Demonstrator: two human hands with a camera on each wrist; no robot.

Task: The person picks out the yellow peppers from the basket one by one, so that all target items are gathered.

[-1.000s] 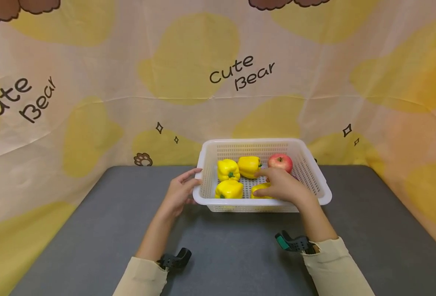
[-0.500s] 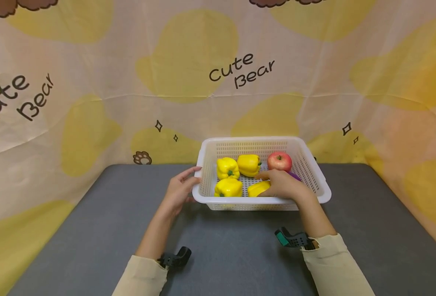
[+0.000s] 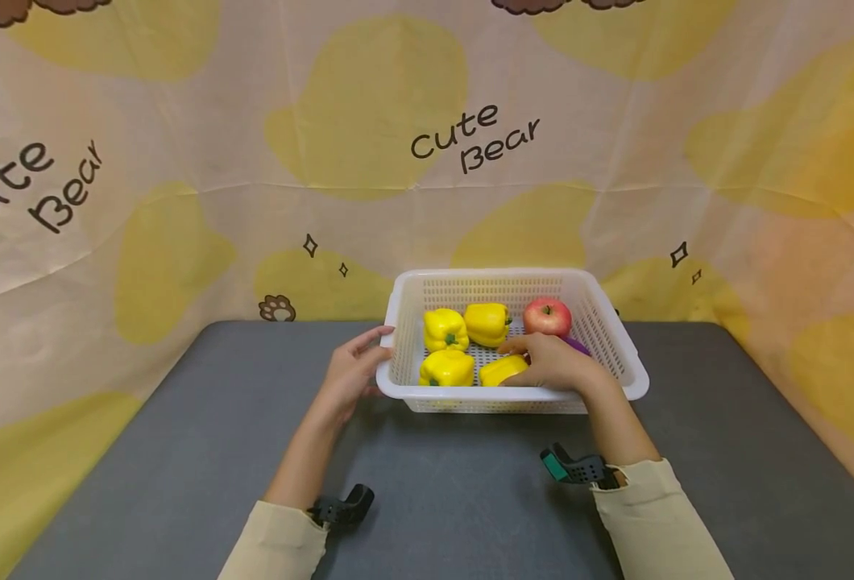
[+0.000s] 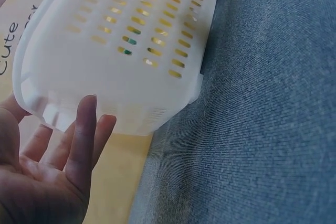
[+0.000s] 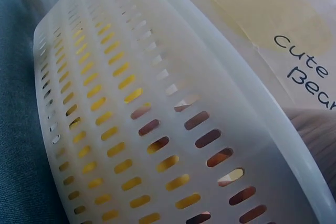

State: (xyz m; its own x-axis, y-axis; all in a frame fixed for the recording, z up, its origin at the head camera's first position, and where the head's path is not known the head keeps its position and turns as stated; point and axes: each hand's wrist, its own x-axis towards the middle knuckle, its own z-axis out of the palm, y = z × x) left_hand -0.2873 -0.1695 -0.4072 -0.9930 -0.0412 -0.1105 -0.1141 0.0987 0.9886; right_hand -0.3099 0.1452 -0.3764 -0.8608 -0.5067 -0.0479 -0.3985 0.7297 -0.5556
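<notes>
A white slotted plastic basket (image 3: 499,393) stands on the dark grey table. Inside it my right hand (image 3: 553,362) reaches over the near rim, its thumb and fingers around a yellow bell pepper (image 3: 498,371) at the front. In the right wrist view the basket wall (image 5: 121,124) covers the hand, with bits of skin and yellow showing through the slots. At the basket's left end my left hand (image 3: 350,372) touches the rim with fairly straight fingers, some of them below it. The left wrist view shows those fingers (image 4: 81,145) against the outer wall.
Three more yellow bell peppers lie in the basket's left half: one at the front (image 3: 446,368), one behind it (image 3: 445,329), one at the back (image 3: 487,324). A red apple (image 3: 547,316) sits back right, beside a partly hidden purple thing (image 3: 577,345). A printed cloth (image 3: 325,161) hangs behind.
The yellow bell pepper at my right hand has shifted left toward the front-left pepper, and more of it shows. The purple thing has come into sight. My left hand stays on the rim.
</notes>
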